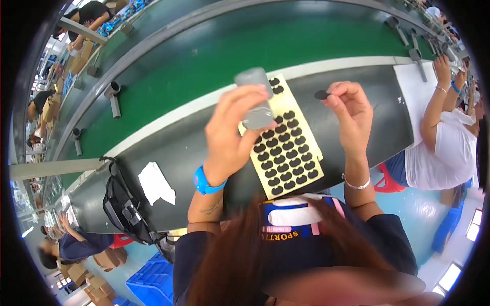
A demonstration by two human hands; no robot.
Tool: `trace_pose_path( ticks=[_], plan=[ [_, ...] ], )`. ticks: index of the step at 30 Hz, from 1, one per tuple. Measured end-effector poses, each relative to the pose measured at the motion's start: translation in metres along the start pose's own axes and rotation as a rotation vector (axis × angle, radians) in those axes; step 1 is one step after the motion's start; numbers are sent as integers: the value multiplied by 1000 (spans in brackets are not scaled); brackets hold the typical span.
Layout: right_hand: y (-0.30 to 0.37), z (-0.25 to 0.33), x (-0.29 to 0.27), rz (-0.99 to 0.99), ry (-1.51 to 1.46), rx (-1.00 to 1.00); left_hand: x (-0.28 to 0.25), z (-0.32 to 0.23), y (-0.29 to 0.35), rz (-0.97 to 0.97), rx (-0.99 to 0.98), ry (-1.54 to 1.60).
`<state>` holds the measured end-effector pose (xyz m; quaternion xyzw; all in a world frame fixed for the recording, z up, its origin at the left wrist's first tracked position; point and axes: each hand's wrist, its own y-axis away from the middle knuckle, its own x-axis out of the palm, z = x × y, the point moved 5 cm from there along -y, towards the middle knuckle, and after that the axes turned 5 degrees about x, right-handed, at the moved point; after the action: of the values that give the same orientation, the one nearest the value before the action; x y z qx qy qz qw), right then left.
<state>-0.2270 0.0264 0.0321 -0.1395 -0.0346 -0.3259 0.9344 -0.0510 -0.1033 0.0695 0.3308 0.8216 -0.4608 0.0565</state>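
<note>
My left hand (232, 130) is closed around a grey part (253, 79) with a rounded body, blurred at its upper end. A smooth, shiny round face (258, 118) of it shows between thumb and fingers. Between the thumb and forefinger of my right hand (352, 112) is a small black adhesive pad (321, 95), held away from the part. Beneath and beside my left hand lies a pale yellow backing sheet (284, 99), carrying rows of similar black pads. Some spots near its upper half are bare.
The dark worktop (377, 122) runs along a green conveyor belt (204, 66), where grey T-shaped parts (113, 97) stand or lie. A white cloth or paper (156, 183) and a black bag (125, 206) are at left. Co-workers sit on both sides, one in a white shirt (449, 148).
</note>
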Motion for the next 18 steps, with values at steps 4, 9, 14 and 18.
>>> trace_pose_path(
  ticks=[4,9,14,18],
  plan=[
    [11,-51,22,78,-172,202,-30,-1,14,-183,-221,105],
    [0,-123,31,39,-165,251,-29,11,29,-157,-171,31],
    [-24,-130,29,-127,-175,161,7,16,43,-54,-281,169],
    [-22,-116,13,-221,-152,176,26,15,44,41,-168,151]
  ],
)
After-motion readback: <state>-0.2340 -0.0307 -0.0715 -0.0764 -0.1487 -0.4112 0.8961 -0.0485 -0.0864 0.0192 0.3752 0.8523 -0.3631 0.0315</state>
